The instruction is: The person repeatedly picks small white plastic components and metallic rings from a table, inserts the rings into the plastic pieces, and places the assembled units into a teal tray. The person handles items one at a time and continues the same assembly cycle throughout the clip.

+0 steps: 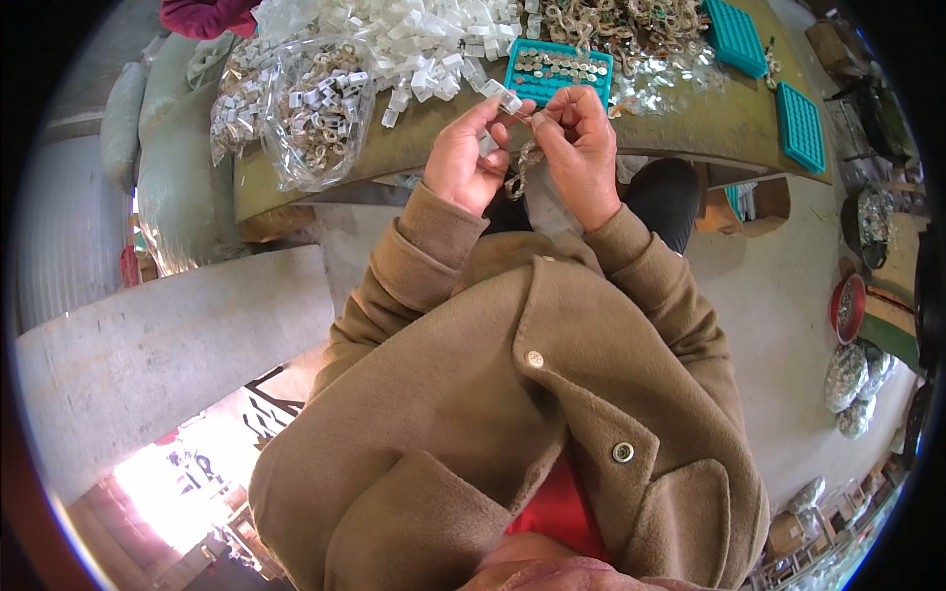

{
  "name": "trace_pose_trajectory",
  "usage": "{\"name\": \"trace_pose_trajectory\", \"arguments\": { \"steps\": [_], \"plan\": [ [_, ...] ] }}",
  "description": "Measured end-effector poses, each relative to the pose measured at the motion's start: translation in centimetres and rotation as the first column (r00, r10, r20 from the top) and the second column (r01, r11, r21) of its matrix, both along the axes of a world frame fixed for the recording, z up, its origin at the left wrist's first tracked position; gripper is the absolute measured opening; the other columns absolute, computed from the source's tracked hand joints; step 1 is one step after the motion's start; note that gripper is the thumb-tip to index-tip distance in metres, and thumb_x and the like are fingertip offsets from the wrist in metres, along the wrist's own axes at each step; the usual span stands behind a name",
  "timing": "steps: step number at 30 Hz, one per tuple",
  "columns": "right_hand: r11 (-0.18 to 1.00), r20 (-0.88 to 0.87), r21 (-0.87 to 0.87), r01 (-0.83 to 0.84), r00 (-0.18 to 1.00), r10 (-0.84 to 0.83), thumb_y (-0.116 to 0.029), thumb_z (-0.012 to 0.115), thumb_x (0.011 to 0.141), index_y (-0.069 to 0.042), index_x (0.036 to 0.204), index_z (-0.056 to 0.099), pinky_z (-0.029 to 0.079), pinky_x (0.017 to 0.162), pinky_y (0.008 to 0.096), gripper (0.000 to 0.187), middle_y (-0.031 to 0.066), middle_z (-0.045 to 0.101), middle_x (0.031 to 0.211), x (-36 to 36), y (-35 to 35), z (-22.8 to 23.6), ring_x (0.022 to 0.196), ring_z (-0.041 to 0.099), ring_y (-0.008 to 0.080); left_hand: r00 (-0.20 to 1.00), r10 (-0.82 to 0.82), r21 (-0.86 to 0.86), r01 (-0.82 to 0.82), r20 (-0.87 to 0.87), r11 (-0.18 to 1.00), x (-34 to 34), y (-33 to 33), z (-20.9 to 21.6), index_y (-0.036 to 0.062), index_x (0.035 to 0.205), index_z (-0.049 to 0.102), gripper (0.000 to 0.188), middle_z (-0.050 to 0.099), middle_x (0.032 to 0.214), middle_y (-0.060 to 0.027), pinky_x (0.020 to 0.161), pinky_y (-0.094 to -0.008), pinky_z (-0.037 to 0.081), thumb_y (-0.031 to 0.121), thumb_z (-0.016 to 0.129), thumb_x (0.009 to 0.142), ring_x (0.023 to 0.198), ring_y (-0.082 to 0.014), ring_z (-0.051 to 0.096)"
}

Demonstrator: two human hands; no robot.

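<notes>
My left hand [461,158] is closed, with a small white plastic block [505,98] at its fingertips. A second white piece [487,144] shows against its curled fingers. My right hand [579,148] pinches a thin string that runs across to the white block. Below the fingers dangles a braided tan cord [524,169], apparently joined to that string. Just beyond my hands lies a teal tray [522,91] with rows of small round pieces. A heap of white plastic blocks [434,44] spreads over the table past my left hand.
The olive table [680,138] also bears clear bags [320,118] of tagged cords, a cord pile [641,25], and teal trays [800,128] at right. A magenta sleeve [207,18] reaches in at the far left. A grey bench [177,345] stands at my left, a red bowl [847,307] at right.
</notes>
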State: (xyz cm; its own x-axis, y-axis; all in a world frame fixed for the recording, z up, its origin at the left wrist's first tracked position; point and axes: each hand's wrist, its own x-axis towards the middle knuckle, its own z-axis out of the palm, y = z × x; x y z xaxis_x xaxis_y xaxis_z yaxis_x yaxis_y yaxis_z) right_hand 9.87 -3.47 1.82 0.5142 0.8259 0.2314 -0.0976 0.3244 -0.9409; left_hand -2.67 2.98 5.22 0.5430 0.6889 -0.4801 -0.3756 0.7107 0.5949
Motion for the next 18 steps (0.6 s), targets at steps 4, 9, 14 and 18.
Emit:
{"name": "trace_pose_trajectory", "arguments": {
  "steps": [4,9,14,18],
  "plan": [
    [1.0,0.107,0.011,0.028,0.994,-0.029,0.003,0.062,0.084,-0.005,0.095,0.053,0.039,0.055,0.0204,0.016,-0.0035,0.053,0.074,0.3,-0.1,-0.4,0.066,0.047,0.0022,0.985,0.016,-0.22,0.022,0.169,0.975,-0.5,0.5,-0.6,0.0018,0.12,0.055,0.026,0.064,0.117,-0.0097,0.045,-0.0121,0.04,0.015,0.057,0.097,0.071,-0.0008,0.059],
    [0.996,0.301,-0.04,0.073,0.952,-0.058,-0.002,0.065,0.083,-0.005,0.096,0.057,0.046,0.059,0.026,0.016,0.003,0.058,0.078,0.6,-0.3,-1.4,0.067,0.055,0.0099,0.983,0.02,-0.297,0.036,0.182,0.954,-0.7,0.9,-1.9,-0.0004,0.123,0.055,0.029,0.065,0.117,-0.0084,0.046,-0.0103,0.045,0.015,0.057,0.098,0.086,-0.0053,0.067],
    [0.99,0.512,-0.122,0.064,0.859,0.008,-0.008,0.067,0.084,-0.005,0.095,0.061,0.049,0.063,0.0336,0.013,0.0104,0.061,0.08,1.6,-0.4,-2.2,0.069,0.059,0.025,0.999,0.002,-0.142,-0.009,-0.052,0.99,-1.0,1.1,-3.8,0.0016,0.12,0.058,0.029,0.066,0.116,-0.0075,0.056,-0.0114,0.052,0.021,0.057,0.099,0.099,-0.0104,0.066],
    [0.974,0.554,-0.172,0.147,0.832,-0.028,-0.01,0.065,0.085,-0.004,0.088,0.065,0.049,0.063,0.0352,0.007,0.0116,0.062,0.08,3.6,0.5,-2.0,0.07,0.061,0.0279,0.985,-0.01,0.016,0.013,-0.169,1.0,-1.6,1.3,-4.8,0.0022,0.114,0.061,0.022,0.067,0.109,-0.0073,0.064,-0.0194,0.056,0.016,0.059,0.096,0.096,-0.0121,0.066]
  ]
}}
